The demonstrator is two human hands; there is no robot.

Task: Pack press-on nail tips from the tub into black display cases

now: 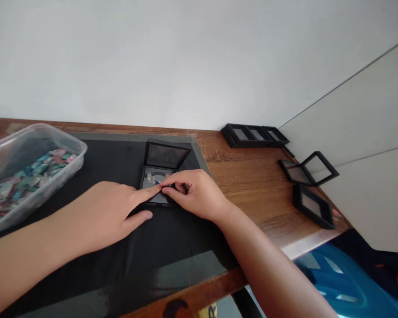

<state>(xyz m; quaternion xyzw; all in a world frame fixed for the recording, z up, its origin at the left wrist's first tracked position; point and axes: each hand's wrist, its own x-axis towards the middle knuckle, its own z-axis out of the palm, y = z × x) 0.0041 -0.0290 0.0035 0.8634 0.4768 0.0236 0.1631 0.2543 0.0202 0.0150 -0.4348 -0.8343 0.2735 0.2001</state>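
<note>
A small black hinged case [166,155] lies open on a black mat [119,165], its lid tilted up at the back. Small pale and yellow pieces [150,177] sit in its grey base. My left hand [114,212] rests palm down, its index fingertip on the case and its thumb apart from it, holding nothing. Over the case's right side, my right hand [194,194] pinches with thumb and index finger, touching the left fingertip; what lies between the fingers is too small to make out.
On the left stands a clear plastic tub [81,154] of colourful stone-like pieces. Several black frames [242,135] line the wooden table's back right, with an open one [330,165] and another [313,206] at the right edge. A blue plastic stool [345,278] stands beyond the front edge.
</note>
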